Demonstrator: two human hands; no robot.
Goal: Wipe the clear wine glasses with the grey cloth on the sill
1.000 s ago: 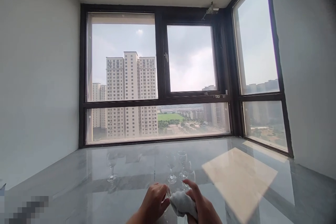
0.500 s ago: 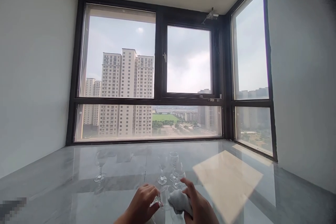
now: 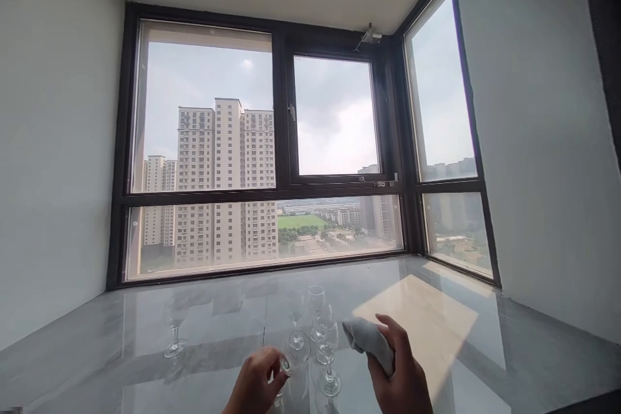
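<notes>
My left hand (image 3: 259,378) is closed near the bottom middle, its fingers pinching a clear stemmed glass (image 3: 298,362) that lies tilted with its bowl towards the right. The glass is so transparent that its full outline is hard to make out. To the right, my right hand (image 3: 398,362) grips a bunched grey cloth (image 3: 371,339), held apart from the glass. Just beyond and between the hands, several stemmed glasses stand upright, the nearest glass (image 3: 330,369) being closest to the cloth.
Another stemmed glass (image 3: 174,336) stands alone at the left on the shiny grey tiled surface (image 3: 218,362). A patch of sunlight (image 3: 422,310) falls on the right side. Dark-framed windows (image 3: 276,194) rise at the back, with walls on both sides.
My right hand has drawn the cloth away from the held glass, moving right. The left hand keeps hold of the glass. The whole view has shifted slightly.
</notes>
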